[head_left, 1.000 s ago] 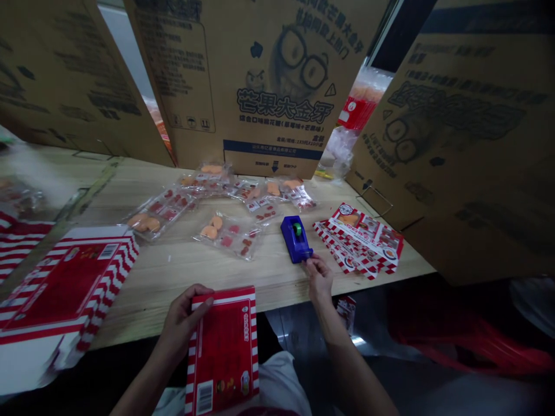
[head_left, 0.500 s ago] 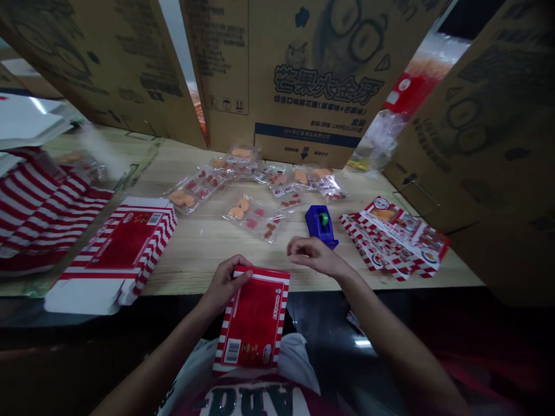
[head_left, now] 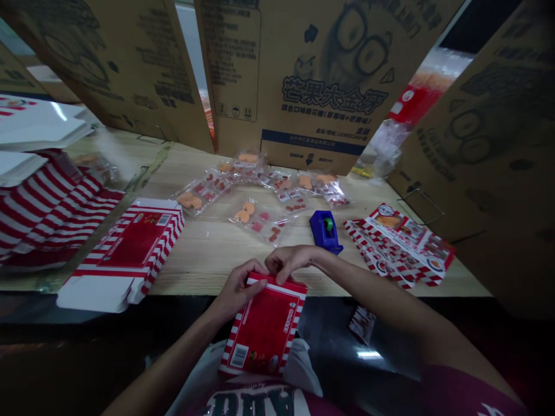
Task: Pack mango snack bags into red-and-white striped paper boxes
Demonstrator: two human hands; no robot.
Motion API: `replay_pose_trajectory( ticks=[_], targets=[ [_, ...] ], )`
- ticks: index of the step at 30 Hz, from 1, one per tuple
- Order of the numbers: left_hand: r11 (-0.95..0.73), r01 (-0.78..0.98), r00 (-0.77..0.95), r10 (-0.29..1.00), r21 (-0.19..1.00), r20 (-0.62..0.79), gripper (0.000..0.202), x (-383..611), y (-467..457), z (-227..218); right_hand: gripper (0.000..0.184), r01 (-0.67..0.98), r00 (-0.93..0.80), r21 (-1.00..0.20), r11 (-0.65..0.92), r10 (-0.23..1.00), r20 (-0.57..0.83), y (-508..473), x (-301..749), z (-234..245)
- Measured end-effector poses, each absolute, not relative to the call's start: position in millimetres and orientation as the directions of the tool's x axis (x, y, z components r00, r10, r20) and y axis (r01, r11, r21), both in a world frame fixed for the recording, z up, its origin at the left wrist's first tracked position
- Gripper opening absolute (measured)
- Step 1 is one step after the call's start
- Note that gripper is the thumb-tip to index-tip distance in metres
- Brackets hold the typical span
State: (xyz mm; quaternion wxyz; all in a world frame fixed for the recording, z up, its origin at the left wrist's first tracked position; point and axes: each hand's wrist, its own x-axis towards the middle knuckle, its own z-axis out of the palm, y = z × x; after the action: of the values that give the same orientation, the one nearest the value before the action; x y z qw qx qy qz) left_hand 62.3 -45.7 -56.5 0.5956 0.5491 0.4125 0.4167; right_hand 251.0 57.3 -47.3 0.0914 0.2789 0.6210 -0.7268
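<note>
A red box with white stripes stands tilted on my lap, just below the table's front edge. My left hand grips its upper left corner. My right hand is closed, its fingertips pinched on the box's top edge; whatever small thing they may hold is too small to see. A blue tape dispenser with a green roll sits on the table just beyond my right hand.
Clear packets of orange and red sweets lie mid-table. A stack of flat striped boxes is at the left, more cartons at the right. Large cardboard boxes wall the back and sides.
My right hand left the tape dispenser and came back to the top edge of the box. The box was raised a little on my lap. The view swung left.
</note>
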Motion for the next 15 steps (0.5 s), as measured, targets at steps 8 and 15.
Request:
replay_pose_trajectory(
  ticks=[8,15],
  targets=[
    [-0.253,0.083,0.218,0.948,0.964,0.23,0.009,42,-54,0,0.049,0.131,-0.75,-0.942,-0.308,0.591,-0.298,41,260,-20],
    [-0.514,0.464,-0.111,0.775,0.722,0.622,0.05,61,-80,20,0.04,-0.182,-0.278,-0.968,-0.174,0.953,-0.119,-11,280,-18]
  ],
)
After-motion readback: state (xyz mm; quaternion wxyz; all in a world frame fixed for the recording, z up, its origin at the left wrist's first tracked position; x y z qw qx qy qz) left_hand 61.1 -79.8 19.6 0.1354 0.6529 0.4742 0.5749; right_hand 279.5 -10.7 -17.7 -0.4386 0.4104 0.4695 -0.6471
